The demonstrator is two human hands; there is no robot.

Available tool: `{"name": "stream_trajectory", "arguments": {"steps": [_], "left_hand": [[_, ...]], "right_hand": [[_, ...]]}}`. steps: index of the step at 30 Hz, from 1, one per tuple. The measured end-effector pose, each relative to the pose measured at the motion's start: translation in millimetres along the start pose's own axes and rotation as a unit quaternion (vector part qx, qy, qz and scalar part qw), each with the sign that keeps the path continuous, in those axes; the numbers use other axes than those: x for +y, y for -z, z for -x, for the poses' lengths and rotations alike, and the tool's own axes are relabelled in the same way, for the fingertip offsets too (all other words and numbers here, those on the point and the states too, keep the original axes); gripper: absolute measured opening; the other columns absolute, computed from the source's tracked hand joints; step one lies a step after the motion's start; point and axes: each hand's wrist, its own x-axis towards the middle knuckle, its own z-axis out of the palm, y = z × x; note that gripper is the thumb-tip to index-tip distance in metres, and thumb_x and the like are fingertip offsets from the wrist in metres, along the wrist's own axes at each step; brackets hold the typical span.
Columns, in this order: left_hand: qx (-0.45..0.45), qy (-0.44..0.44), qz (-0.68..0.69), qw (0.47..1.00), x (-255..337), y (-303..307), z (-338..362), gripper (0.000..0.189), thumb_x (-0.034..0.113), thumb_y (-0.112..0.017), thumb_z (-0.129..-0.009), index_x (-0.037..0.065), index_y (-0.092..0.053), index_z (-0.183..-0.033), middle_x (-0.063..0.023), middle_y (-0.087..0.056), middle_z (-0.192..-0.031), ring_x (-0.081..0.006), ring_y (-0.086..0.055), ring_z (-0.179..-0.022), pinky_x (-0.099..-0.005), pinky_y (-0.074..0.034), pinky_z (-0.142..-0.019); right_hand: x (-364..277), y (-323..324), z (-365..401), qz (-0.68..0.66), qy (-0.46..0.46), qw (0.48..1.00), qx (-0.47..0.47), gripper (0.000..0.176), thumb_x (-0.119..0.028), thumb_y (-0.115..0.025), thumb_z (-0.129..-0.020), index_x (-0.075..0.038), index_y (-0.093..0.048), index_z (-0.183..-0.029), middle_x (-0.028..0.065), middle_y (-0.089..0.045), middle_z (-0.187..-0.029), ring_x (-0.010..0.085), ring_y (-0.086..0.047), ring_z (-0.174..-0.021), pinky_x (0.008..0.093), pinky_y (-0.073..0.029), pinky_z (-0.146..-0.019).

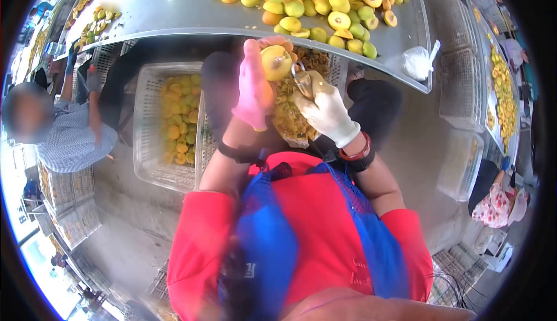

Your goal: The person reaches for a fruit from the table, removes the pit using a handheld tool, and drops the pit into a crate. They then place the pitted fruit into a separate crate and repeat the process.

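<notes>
My left hand (254,86), in a pink glove, holds a halved yellow fruit (276,63) with its cut face turned to the right. In a white glove, my right hand (325,107) is closed around a small metal tool (302,79), whose looped tip is close beside the cut face. Both hands are over a crate of fruit scraps (288,109), just off the near edge of the metal table (174,16). Many yellow and green fruit halves (293,6) lie on that table.
A white crate of fruit pieces (165,169) stands on the floor at the left. A knotted plastic bag (418,62) sits at the table's right corner. Stacked crates (458,83) are farther right. One person (75,138) sits at the left, another (496,206) at the far right.
</notes>
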Motion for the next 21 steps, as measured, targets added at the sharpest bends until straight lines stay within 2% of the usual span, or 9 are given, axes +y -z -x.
{"name": "stream_trajectory", "arguments": {"steps": [1, 5, 7, 9, 11, 14, 17, 20, 21], "left_hand": [[0.001, 0.0, -0.015, 1.0, 2.2, -4.2, 3.3, 0.066, 0.063, -0.04, -0.1, 0.002, -0.058, -0.118, -0.0142, -0.065, -0.109, -0.0257, -0.065, -0.096, -0.0376, -0.054, -0.085], [-0.002, -0.032, -0.046, 0.998, -2.7, -12.7, 9.0, 0.069, 0.065, -0.035, -0.1, 0.002, -0.058, -0.116, -0.0146, -0.066, -0.108, -0.0257, -0.065, -0.097, -0.0384, -0.055, -0.086], [-0.004, -0.034, -0.061, 0.998, -4.0, -17.6, 12.1, 0.07, 0.065, -0.034, -0.1, 0.001, -0.057, -0.116, -0.015, -0.066, -0.109, -0.0261, -0.066, -0.097, -0.0388, -0.055, -0.087], [0.001, -0.04, -0.076, 0.996, -4.5, -23.8, 14.2, 0.071, 0.065, -0.033, -0.1, 0.0, -0.057, -0.115, -0.0153, -0.066, -0.11, -0.0266, -0.066, -0.097, -0.0392, -0.055, -0.088], [0.012, -0.051, -0.09, 0.995, -5.5, -28.9, 17.3, 0.071, 0.065, -0.033, -0.1, 0.0, -0.057, -0.114, -0.0154, -0.066, -0.11, -0.027, -0.067, -0.097, -0.0397, -0.055, -0.088], [0.032, -0.051, -0.085, 0.995, -8.7, -29.5, 18.5, 0.069, 0.063, -0.033, -0.101, 0.0, -0.057, -0.113, -0.0155, -0.066, -0.109, -0.0269, -0.067, -0.093, -0.039, -0.055, -0.087], [0.028, -0.11, -0.123, 0.986, -19.3, -27.9, 17.0, 0.063, 0.057, -0.033, -0.104, -0.001, -0.057, -0.112, -0.015, -0.066, -0.105, -0.0256, -0.067, -0.089, -0.0375, -0.055, -0.085], [0.006, -0.153, -0.179, 0.972, -23.3, -26.8, 18.7, 0.057, 0.051, -0.033, -0.105, -0.001, -0.057, -0.111, -0.014, -0.065, -0.101, -0.0244, -0.066, -0.086, -0.0362, -0.054, -0.083], [-0.001, -0.175, -0.191, 0.966, -25.8, -25.1, 19.1, 0.056, 0.049, -0.033, -0.106, -0.001, -0.057, -0.111, -0.0138, -0.065, -0.1, -0.0243, -0.066, -0.086, -0.0361, -0.054, -0.083]], "right_hand": [[-2.2, -1.2, -0.3, -0.014, 0.014, 1.0, 0.003, 0.016, -0.005, -0.062, -0.088, -0.002, -0.051, -0.098, 0.0057, -0.048, -0.072, 0.0182, -0.045, -0.064, 0.0344, -0.044, -0.061], [-2.9, -0.3, 2.4, -0.003, 0.021, 1.0, -0.005, 0.018, -0.005, -0.062, -0.088, 0.0, -0.053, -0.103, 0.0095, -0.055, -0.076, 0.0245, -0.05, -0.066, 0.035, -0.046, -0.065], [7.0, -2.1, 2.9, 0.065, 0.074, 0.995, -0.013, 0.016, -0.005, -0.061, -0.09, 0.0, -0.054, -0.103, 0.0085, -0.057, -0.08, 0.0209, -0.052, -0.071, 0.0339, -0.046, -0.068], [8.3, -4.0, 4.7, 0.032, 0.052, 0.998, -0.025, 0.015, -0.005, -0.061, -0.091, 0.0, -0.055, -0.104, 0.0074, -0.059, -0.086, 0.0169, -0.054, -0.077, 0.0325, -0.047, -0.071], [2.2, -8.2, 7.0, -0.101, -0.043, 0.993, -0.038, 0.015, -0.006, -0.061, -0.093, -0.001, -0.057, -0.106, 0.0062, -0.061, -0.092, 0.0126, -0.054, -0.083, 0.0307, -0.048, -0.075], [4.5, -9.4, 8.3, -0.204, -0.103, 0.971, -0.067, 0.02, -0.009, -0.064, -0.09, 0.0, -0.057, -0.107, 0.014, -0.066, -0.089, 0.0209, -0.063, -0.079, 0.0349, -0.05, -0.072], [-4.5, -3.1, 5.2, -0.224, -0.116, 0.964, -0.082, 0.018, -0.008, -0.062, -0.091, 0.0, -0.058, -0.106, 0.0093, -0.066, -0.091, 0.0152, -0.06, -0.084, 0.033, -0.05, -0.077], [9.4, -8.6, 7.9, -0.139, -0.049, 0.988, -0.052, 0.018, -0.007, -0.062, -0.091, 0.0, -0.057, -0.106, 0.0098, -0.066, -0.093, 0.0166, -0.061, -0.086, 0.0334, -0.05, -0.079], [6.4, -6.3, 8.6, -0.175, -0.065, 0.98, -0.064, 0.018, -0.007, -0.062, -0.09, 0.0, -0.057, -0.107, 0.0112, -0.066, -0.094, 0.018, -0.061, -0.086, 0.0338, -0.05, -0.08]]}}
